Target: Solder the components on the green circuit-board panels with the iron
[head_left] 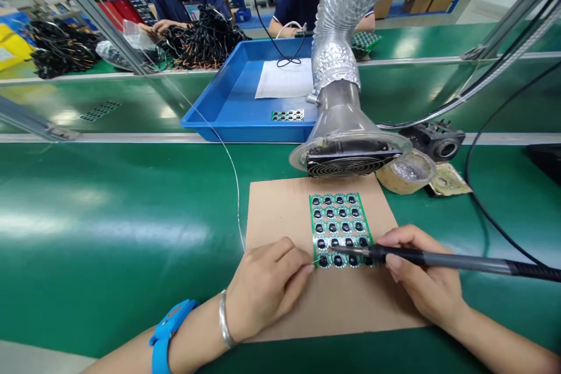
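Note:
A green circuit board panel (339,225) with several black round parts lies on a brown cardboard sheet (280,210). My right hand (421,277) grips a black soldering iron (438,258) like a pen, its tip touching the board's lower row. My left hand (265,286) rests on the cardboard, fingers pinched on a thin solder wire (234,187) whose end meets the iron tip at the board's lower left. The wire curves up and away to the left.
A fume extractor hood (348,152) on a silver duct hangs just behind the board. A blue tray (245,99) with a small board and white paper sits beyond. An iron stand (433,140) and a sponge tin (407,172) are to the right. Two people work across the green belt.

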### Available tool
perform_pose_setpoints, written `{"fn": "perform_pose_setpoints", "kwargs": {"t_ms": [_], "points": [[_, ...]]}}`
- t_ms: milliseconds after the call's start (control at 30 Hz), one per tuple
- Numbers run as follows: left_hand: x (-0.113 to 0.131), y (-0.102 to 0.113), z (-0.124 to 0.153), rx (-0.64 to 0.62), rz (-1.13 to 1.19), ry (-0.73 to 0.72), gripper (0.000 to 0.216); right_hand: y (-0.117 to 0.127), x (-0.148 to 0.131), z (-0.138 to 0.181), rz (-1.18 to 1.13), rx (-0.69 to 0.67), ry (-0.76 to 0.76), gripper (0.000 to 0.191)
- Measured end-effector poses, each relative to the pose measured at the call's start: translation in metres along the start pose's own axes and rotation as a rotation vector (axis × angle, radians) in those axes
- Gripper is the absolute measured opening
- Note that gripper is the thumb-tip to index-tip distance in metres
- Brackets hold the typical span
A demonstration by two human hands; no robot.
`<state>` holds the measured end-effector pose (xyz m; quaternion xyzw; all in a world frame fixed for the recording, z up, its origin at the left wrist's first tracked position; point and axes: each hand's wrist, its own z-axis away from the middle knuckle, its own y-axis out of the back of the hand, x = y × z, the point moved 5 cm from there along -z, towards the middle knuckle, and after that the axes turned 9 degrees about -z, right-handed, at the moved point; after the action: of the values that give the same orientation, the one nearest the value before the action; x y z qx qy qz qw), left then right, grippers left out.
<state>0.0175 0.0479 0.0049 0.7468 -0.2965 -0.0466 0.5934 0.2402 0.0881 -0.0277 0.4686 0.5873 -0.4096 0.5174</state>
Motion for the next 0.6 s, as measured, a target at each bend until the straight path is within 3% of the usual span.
{"fn": "perform_pose_setpoints", "kwargs": {"t_ms": [233,600], "points": [[-0.001,-0.004,0.0,0.005,0.005,0.021,0.008,0.002,0.0,0.0,0.044,0.021,-0.033,0.006],[-0.002,-0.004,0.0,0.04,-0.013,0.033,0.007,-0.003,-0.012,-0.005,0.176,-0.01,0.039,0.009]]}}
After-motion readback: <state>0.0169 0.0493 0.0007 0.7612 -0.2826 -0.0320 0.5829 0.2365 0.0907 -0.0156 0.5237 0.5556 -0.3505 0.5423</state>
